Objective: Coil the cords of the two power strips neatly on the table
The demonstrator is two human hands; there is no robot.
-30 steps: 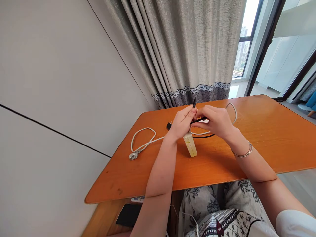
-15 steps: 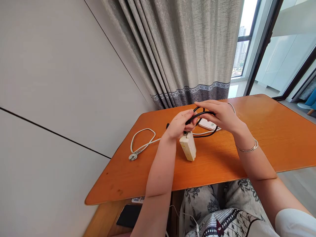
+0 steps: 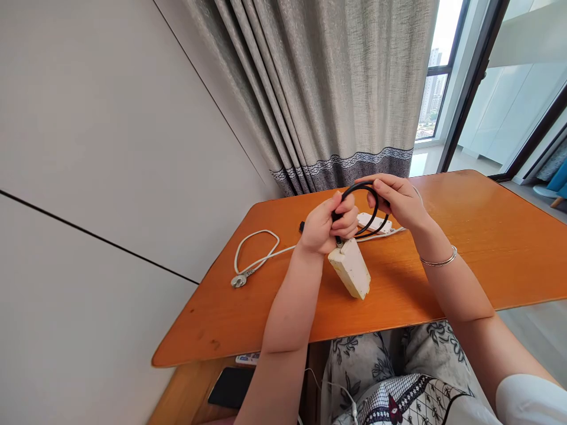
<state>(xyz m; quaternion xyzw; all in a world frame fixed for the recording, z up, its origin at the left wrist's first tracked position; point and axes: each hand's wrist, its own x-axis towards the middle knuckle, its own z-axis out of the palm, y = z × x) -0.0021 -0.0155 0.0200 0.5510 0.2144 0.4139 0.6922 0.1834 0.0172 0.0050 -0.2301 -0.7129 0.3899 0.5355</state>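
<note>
My left hand is closed around a bundle of black cable above the table. From under that fist hangs a worn off-white box, tilted, with the black cable entering its top; it looks like a power adapter. My right hand pinches a loop of the same cable between thumb and fingers, to the right of the left fist. A black cable end pokes out left of my left hand. Behind the cable loops lies a white power strip, partly hidden by them.
The power strip's white cord curls to the left and ends in a plug on the orange wooden table. A dark phone lies on a lower surface at front left. A grey curtain hangs behind the table.
My left fingers have tightened round the black cable. The off-white box has swung right and tilts more. My right hand has moved slightly right and now pinches a cable loop.
</note>
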